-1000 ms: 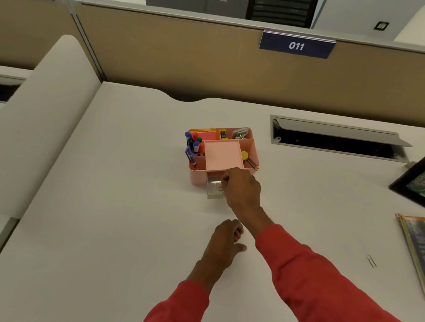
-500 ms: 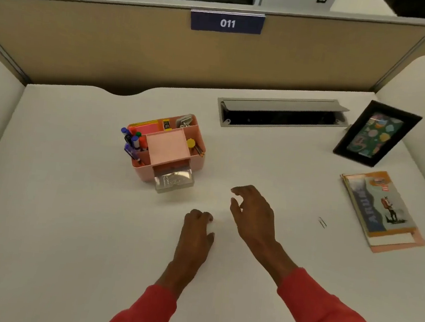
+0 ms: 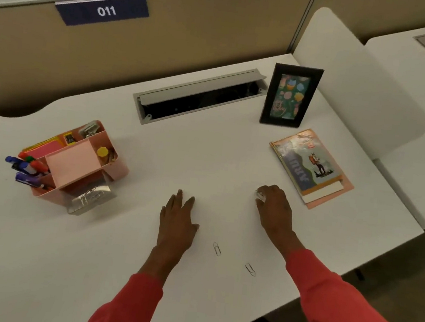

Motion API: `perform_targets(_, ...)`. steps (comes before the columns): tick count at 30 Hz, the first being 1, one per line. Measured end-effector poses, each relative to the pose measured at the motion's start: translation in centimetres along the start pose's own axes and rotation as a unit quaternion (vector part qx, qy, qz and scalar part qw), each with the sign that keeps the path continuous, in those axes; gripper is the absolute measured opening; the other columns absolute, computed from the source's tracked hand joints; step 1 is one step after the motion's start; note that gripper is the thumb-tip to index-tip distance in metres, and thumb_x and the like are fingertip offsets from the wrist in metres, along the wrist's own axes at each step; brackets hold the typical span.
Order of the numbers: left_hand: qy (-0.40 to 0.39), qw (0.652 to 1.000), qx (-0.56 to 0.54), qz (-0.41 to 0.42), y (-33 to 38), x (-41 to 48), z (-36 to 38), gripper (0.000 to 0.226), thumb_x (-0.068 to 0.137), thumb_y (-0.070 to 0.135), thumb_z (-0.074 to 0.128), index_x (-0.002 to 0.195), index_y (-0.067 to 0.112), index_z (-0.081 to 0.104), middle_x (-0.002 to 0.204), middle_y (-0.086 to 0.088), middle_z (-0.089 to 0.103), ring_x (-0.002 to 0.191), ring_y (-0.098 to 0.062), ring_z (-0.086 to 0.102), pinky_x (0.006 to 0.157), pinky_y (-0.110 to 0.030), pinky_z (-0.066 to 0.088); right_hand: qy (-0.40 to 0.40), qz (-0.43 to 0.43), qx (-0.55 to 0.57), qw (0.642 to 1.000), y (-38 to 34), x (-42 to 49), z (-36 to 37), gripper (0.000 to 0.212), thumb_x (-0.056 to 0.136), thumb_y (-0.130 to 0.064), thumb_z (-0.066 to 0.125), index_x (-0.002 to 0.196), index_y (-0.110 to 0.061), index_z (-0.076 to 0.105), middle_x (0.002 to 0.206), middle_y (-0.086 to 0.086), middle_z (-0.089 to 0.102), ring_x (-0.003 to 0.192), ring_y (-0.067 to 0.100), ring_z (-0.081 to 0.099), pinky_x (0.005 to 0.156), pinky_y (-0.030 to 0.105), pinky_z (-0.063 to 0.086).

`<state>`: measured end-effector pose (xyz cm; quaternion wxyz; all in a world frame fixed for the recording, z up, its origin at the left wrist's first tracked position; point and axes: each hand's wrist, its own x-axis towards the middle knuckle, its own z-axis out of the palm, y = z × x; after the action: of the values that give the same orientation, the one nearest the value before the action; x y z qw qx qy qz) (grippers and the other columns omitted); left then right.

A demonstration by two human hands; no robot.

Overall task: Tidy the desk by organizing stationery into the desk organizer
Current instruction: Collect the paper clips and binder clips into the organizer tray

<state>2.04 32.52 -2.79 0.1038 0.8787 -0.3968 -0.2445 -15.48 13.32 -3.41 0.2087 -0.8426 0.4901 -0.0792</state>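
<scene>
Half a second on, the right hand point(image 3: 275, 207) had gone from hovering spread mid-desk to pressing curled fingertips on a paper clip point(image 3: 260, 195) beside the book point(image 3: 308, 166); whether it gripped the clip I could not tell. The left hand point(image 3: 177, 217) had slid right and lay flat, fingers open. Two more paper clips point(image 3: 217, 248) lay loose near the front edge. One pink desk organizer point(image 3: 73, 163) sat far left, its clear drawer point(image 3: 90, 197) pulled out, one picture frame point(image 3: 290, 95) far right.
</scene>
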Motion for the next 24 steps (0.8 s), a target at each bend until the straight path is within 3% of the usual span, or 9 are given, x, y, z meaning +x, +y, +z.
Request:
perform_targets(5, 0.002, 1.000, 0.010, -0.012, 0.4, -0.7, 0.6, 0.071, 0.096, 0.027, 0.061, 0.157, 0.023, 0.025, 0.168, -0.009, 0.006, 0.155, -0.027, 0.009, 0.125, -0.041, 0.015, -0.007, -0.003, -0.010, 1.000, 0.7, 0.9, 0.4, 0.011, 0.090, -0.005, 0.062, 0.095, -0.014, 0.067, 0.089, 0.007, 0.059, 0.085, 0.025, 0.059, 0.068, 0.033, 0.048)
perform_targets(10, 0.020, 0.999, -0.018, -0.029, -0.4, -2.0, 0.5, 0.069, 0.096, 0.023, 0.060, 0.157, 0.024, 0.028, 0.168, -0.008, 0.008, 0.154, -0.027, 0.011, 0.125, -0.039, 0.015, -0.076, 0.030, -0.027, 0.996, 0.3, 2.1, 0.0, 0.010, 0.092, -0.018, 0.066, 0.099, -0.016, 0.061, 0.091, 0.005, 0.065, 0.086, 0.026, 0.062, 0.067, 0.029, 0.042)
perform_targets(13, 0.033, 0.998, -0.038, -0.035, -1.1, -2.8, 0.1, 0.069, 0.096, 0.024, 0.060, 0.157, 0.024, 0.028, 0.168, -0.007, 0.008, 0.154, -0.026, 0.010, 0.125, -0.039, 0.014, -0.100, 0.028, -0.005, 0.995, -0.3, 1.9, -0.1, 0.017, 0.091, -0.022, 0.068, 0.078, -0.025, 0.058, 0.085, 0.000, 0.067, 0.085, 0.025, 0.065, 0.065, 0.030, 0.045)
perform_targets(16, 0.037, 0.997, -0.044, -0.049, -2.4, -3.8, -0.5, 0.073, 0.095, 0.028, 0.063, 0.158, 0.023, 0.026, 0.168, -0.008, 0.004, 0.155, -0.027, 0.008, 0.126, -0.041, 0.013, -0.078, -0.036, -0.016, 0.996, -3.2, 0.4, 0.4, 0.018, 0.089, -0.019, 0.071, 0.076, -0.028, 0.063, 0.085, -0.001, 0.062, 0.085, 0.023, 0.063, 0.065, 0.035, 0.052)
perform_targets(19, 0.029, 0.996, -0.045, -0.067, -4.0, -4.7, -1.0, 0.081, 0.092, 0.030, 0.068, 0.158, 0.022, 0.022, 0.168, -0.011, -0.001, 0.155, -0.028, 0.002, 0.126, -0.042, 0.010, -0.064, -0.104, 0.068, 0.990, -9.2, -1.4, 1.5, 0.012, 0.089, -0.017, 0.069, 0.083, -0.026, 0.068, 0.085, -0.006, 0.065, 0.080, 0.016, 0.062, 0.069, 0.040, 0.055)
perform_targets(24, 0.029, 0.995, -0.049, -0.084, -6.3, -6.0, -1.4, 0.091, 0.088, 0.029, 0.074, 0.159, 0.020, 0.017, 0.168, -0.011, -0.004, 0.155, -0.027, -0.005, 0.126, -0.044, 0.005, -0.110, -0.235, 0.168, 0.951, -23.3, -4.7, 3.1, 0.010, 0.092, -0.011, 0.068, 0.097, -0.014, 0.076, 0.092, 0.001, 0.073, 0.083, 0.014, 0.067, 0.078, 0.034, 0.056)
